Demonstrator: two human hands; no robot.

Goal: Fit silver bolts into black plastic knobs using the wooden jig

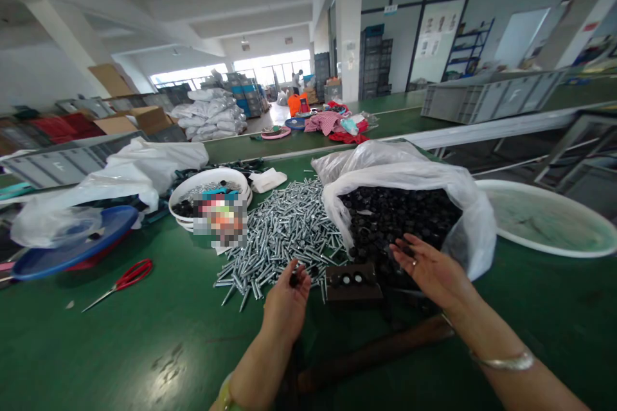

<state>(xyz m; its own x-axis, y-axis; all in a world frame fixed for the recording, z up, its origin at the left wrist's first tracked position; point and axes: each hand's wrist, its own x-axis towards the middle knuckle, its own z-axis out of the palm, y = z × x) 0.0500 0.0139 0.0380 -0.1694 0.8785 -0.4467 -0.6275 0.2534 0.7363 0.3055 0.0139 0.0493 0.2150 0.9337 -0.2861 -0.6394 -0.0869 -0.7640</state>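
Note:
My left hand [288, 300] is in front of the heap of silver screws [284, 225], its fingers curled round a small black plastic part [294, 280]. Over the near edge of an open white bag [475, 231], my right hand [434, 273] has a small dark piece [409, 250] between thumb and fingers. Black plastic parts [400, 212] fill the bag and spill from its mouth. Between my hands sits a dark brown block [354, 292]. Two round black parts with pale centres [351, 279] are set in it. A wooden handle [376, 354] lies nearer to me; its head cannot be made out.
Red-handled scissors [130, 276] and a blue tray [81, 244] lie to the left on the green table [144, 347]. Beyond the screws stands a white tub [180, 196], partly blurred. At right is a white round tray [554, 218]; grey crates [491, 96] stand behind.

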